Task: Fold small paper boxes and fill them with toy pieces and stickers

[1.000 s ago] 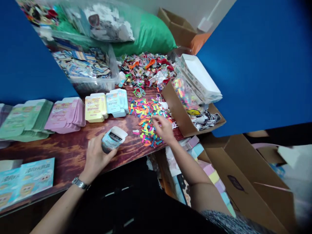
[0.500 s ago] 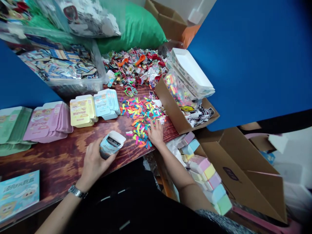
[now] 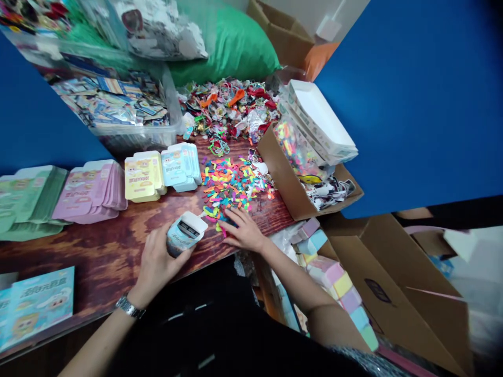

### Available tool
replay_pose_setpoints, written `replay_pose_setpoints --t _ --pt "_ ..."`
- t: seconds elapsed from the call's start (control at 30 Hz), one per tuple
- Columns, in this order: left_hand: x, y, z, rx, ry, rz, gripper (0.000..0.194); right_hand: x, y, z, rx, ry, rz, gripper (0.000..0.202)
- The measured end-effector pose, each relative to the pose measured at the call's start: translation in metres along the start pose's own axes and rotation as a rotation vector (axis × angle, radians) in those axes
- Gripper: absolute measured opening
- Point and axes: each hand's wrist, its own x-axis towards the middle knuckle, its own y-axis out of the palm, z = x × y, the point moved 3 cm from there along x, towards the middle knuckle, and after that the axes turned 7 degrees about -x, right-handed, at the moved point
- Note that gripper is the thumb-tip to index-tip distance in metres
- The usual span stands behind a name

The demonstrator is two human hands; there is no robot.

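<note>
My left hand (image 3: 157,256) is wrapped round a small light-blue carton (image 3: 181,240), held tilted just above the table near its front edge. The carton's top flap stands up, and dark printed contents show inside. My right hand (image 3: 244,230) lies palm down with fingers spread at the near edge of a pile of small bright pieces (image 3: 231,180), which look like uninflated little balloons. Its fingertips touch some of them; whether anything is under the palm is hidden.
Flattened green (image 3: 43,193), pink (image 3: 92,191), yellow (image 3: 143,175) and blue cartons (image 3: 181,165) line the wooden table (image 3: 113,256). Behind are a clear bin (image 3: 173,112) of cards and a trinket heap (image 3: 231,107). A cardboard box (image 3: 281,180) stands right; finished-looking cartons (image 3: 334,275) lie below.
My right hand has drawn toward me and left, pulling nearer pieces along and spreading its fingers. My left hand still holds the carton. The whole view has shifted slightly.
</note>
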Motion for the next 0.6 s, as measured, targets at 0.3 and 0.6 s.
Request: replay_pose_setpoints --t 0.3,0.6 --pt "-0.002 -0.009 0.0 0.01 -0.004 -0.041 0.068 0.042 -0.01 -0.042 -0.037 0.52 -0.262 0.044" --pt "-0.004 -0.002 0.001 -0.038 0.012 -0.002 0.068 0.037 -0.016 -0.106 -0.033 0.813 0.164 0.054"
